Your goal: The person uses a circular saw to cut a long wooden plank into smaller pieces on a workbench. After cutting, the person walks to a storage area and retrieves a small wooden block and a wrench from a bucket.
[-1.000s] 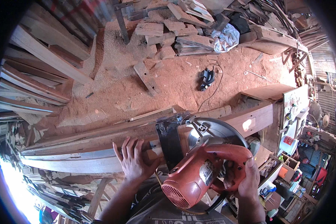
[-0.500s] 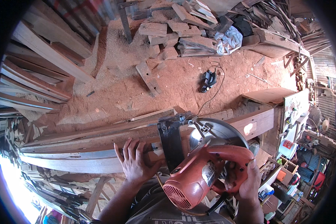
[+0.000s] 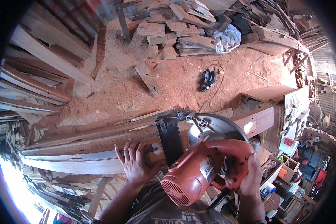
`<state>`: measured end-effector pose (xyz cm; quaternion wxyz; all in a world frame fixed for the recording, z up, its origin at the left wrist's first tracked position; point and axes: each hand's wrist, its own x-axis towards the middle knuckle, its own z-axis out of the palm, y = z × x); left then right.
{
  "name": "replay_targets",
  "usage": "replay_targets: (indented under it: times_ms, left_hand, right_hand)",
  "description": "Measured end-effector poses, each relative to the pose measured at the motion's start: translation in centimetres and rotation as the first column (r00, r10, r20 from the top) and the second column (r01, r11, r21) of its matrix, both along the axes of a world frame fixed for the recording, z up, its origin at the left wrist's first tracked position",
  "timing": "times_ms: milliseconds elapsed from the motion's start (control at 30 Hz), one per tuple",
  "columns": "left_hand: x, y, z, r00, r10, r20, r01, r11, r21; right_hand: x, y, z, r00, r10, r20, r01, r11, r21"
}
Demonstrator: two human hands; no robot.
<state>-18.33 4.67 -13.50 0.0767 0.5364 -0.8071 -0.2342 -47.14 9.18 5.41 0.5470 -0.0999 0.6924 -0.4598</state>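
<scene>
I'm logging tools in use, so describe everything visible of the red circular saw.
The red circular saw has a glossy, plastic-looking housing with a slotted motor end, a pale label, a silvery metal blade guard and a dark flat base plate. It sits over the timber, motor end toward the wearer's shirt. The right hand grips its loop handle; a dark cord runs below. Whether it runs is unclear.

Saw (image 3: 192,179) lies on timbers (image 3: 82,165), left hand (image 3: 137,164) to its left, right hand (image 3: 251,177) on its handle (image 3: 233,145); planer (image 3: 208,79) beyond on ground (image 3: 175,86), offcuts (image 3: 151,30) behind, planks (image 3: 48,54) far left.
</scene>
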Motion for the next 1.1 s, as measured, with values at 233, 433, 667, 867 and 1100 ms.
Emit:
replay_targets:
  times_ms: [233,433,667,867,1100]
  left_hand:
    - [1.0,0.7,-1.7,0.995,-0.031,0.091,0.037,0.997,-0.061]
    - [0.4,0.3,-1.4,0.994,-0.11,0.014,0.111,0.99,-0.082]
    - [0.2,0.6,-1.3,0.995,-0.032,0.097,0.04,0.995,-0.087]
    - [-0.6,0.8,0.9,0.986,-0.077,0.146,0.082,0.996,-0.026]
    - [0.2,-0.9,1.3,0.936,-0.239,0.259,0.202,0.966,0.161]
  right_hand:
    - [0.0,-0.7,-1.6,0.981,-0.139,-0.134,0.145,0.989,0.034]
    - [-0.6,-4.7,-1.3,0.996,-0.073,-0.048,0.075,0.997,0.029]
    - [-0.6,-3.1,1.5,0.976,-0.209,0.061,0.213,0.975,-0.065]
    - [-2.1,12.7,3.7,0.961,-0.262,-0.083,0.25,0.959,-0.133]
    - [-0.3,29.3,-1.6,0.901,-0.351,-0.256,0.33,0.936,-0.123]
